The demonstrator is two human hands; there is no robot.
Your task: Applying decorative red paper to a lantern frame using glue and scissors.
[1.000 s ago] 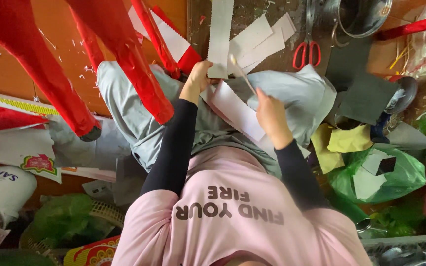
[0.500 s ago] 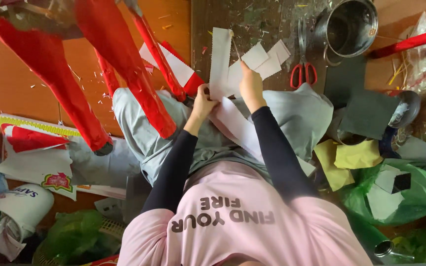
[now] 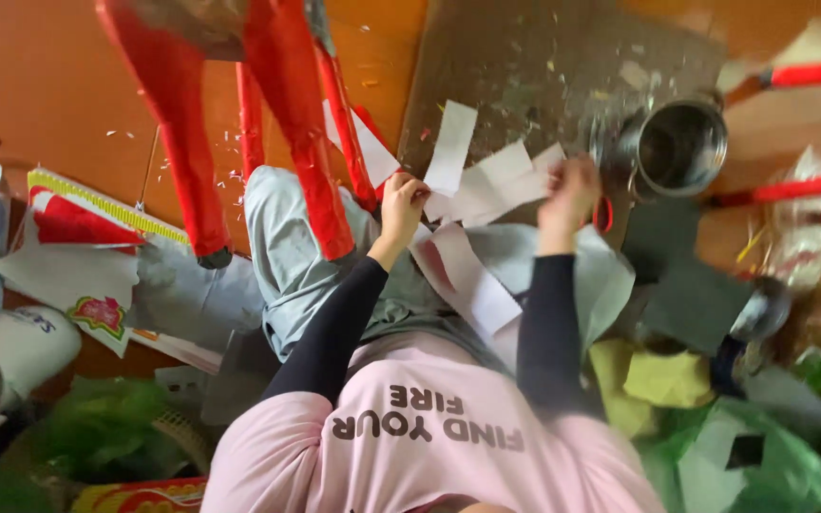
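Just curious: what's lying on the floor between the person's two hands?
In the head view, white paper strips lie between the left hand and the blurred right hand.

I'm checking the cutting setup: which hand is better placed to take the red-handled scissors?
Right. The right hand, though blurred, lies right beside the scissors' red handle; the left hand is closed on the white paper strips, farther off.

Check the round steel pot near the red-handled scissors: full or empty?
Looks empty. The round steel pot shows a dark bare inside with nothing visible in it; the blur hides any thin residue at the bottom.
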